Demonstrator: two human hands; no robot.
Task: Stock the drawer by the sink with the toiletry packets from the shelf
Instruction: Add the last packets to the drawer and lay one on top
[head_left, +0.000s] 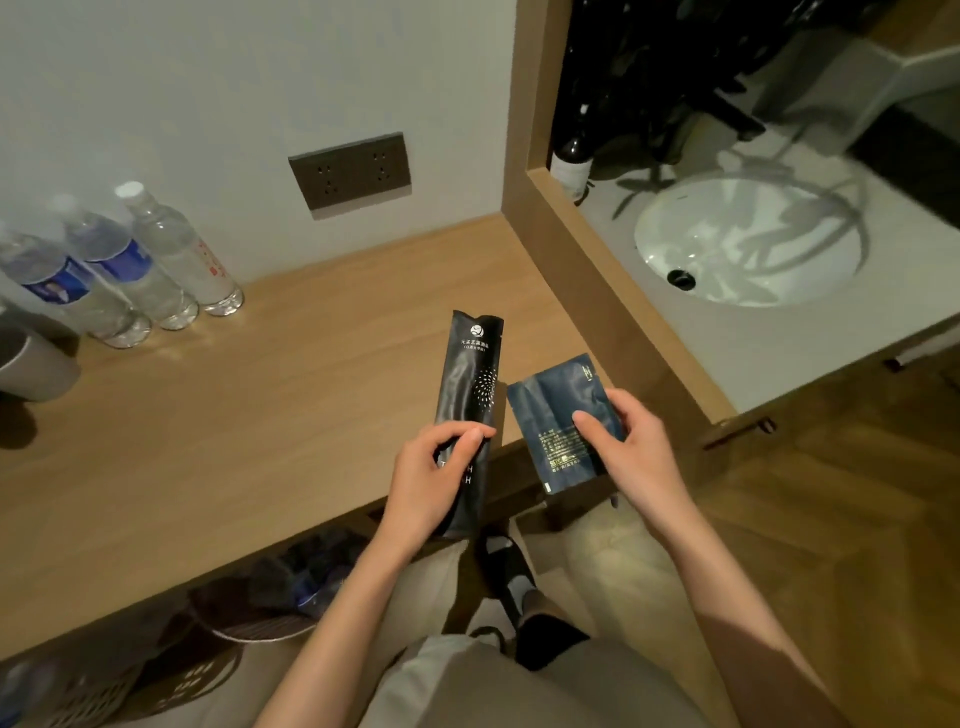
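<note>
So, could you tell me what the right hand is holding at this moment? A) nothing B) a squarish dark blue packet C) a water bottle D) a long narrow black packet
B: the right hand grips a squarish dark blue packet, while the left hand holds the long black packet.

Left hand (431, 478): forearm bare, fingers curled, thumb pressed on top, grip closed.
Right hand (636, 447): forearm bare, thumb on top, fingers underneath, grip closed.

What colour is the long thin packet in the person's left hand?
The long packet is black with white print and a dotted spray pattern, seen in the head view.
</note>
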